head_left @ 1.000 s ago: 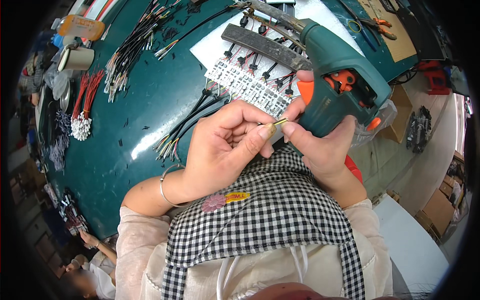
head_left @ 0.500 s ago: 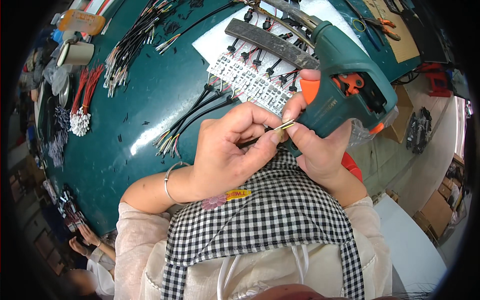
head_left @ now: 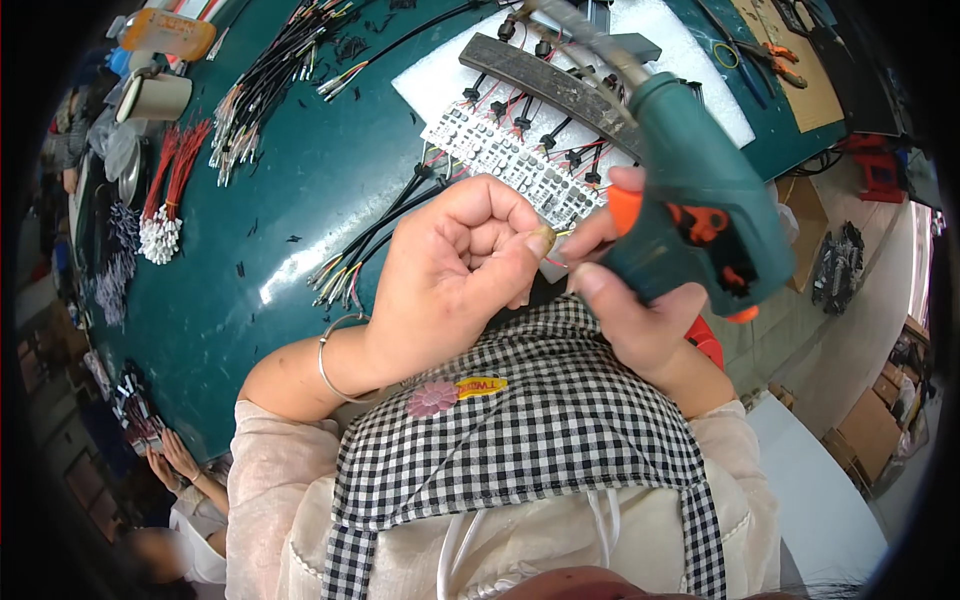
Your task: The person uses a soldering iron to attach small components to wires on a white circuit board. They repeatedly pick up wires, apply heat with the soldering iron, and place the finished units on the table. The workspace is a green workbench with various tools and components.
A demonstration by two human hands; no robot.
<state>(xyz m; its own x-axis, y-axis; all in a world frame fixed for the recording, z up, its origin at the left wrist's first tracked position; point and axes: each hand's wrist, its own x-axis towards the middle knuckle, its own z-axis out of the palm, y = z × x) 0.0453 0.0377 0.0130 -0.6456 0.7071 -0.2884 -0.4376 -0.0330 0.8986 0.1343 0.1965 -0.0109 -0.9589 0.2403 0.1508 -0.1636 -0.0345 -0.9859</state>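
Observation:
My right hand [head_left: 640,310] is wrapped round the grip of a green gun-shaped tool with an orange trigger, which looks like a soldering gun [head_left: 690,200]. Its metal barrel points up and away, over the boards. My left hand [head_left: 455,255] is closed, thumb pressed to forefinger, just left of the right fingertips. A thin wire end [head_left: 558,263] shows between the two hands; the rest of it is hidden by my fingers. Beyond my hands lies a panel of white circuit boards [head_left: 515,165] with black cables joined to it. A dark metal bar [head_left: 550,95] rests across those cables.
White foam [head_left: 715,75] lies under the boards on the green table [head_left: 240,330]. Bundles of black cables [head_left: 270,85] and red wires [head_left: 180,165] lie on the left. Pliers [head_left: 780,65] are at the far right. Another person's hands [head_left: 175,460] work at lower left.
My hands have drawn slightly apart, and the bright wire ends pinched between them are now mostly out of sight. The green tool has tilted and shifted a little right and down.

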